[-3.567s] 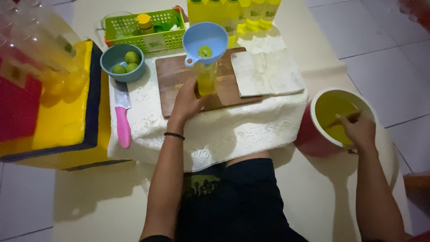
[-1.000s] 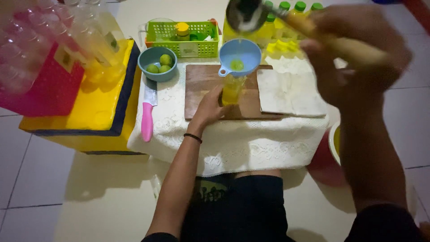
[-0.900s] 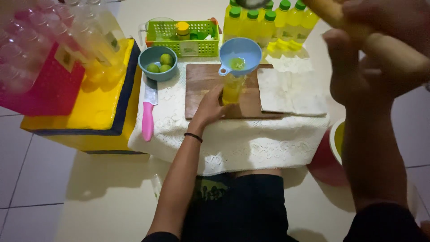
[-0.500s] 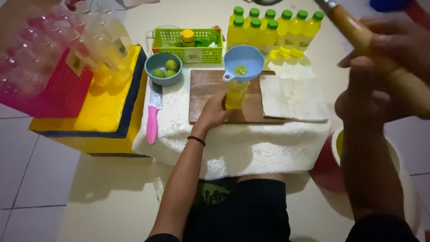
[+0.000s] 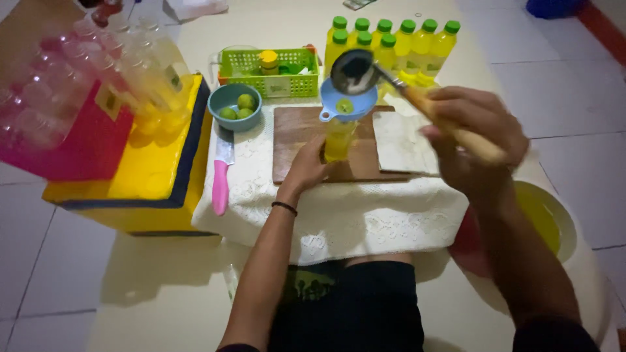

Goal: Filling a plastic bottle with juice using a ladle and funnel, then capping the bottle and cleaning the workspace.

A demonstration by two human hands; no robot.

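Bottle [image 5: 338,138] holds yellow liquid beneath blue funnel [image 5: 347,104].

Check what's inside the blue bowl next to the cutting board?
The blue bowl holds three small green limes. Whatever lies beneath them is covered.

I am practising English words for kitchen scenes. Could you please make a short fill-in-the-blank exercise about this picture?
1. The right hand holds a ladle above the blue ____.
2. The left hand steadies a bottle that stands on the wooden ____.
3. The knife lying on the white cloth has a ____ handle.
4. The filled bottles at the back have ____ caps.

Missing words: funnel; board; pink; green
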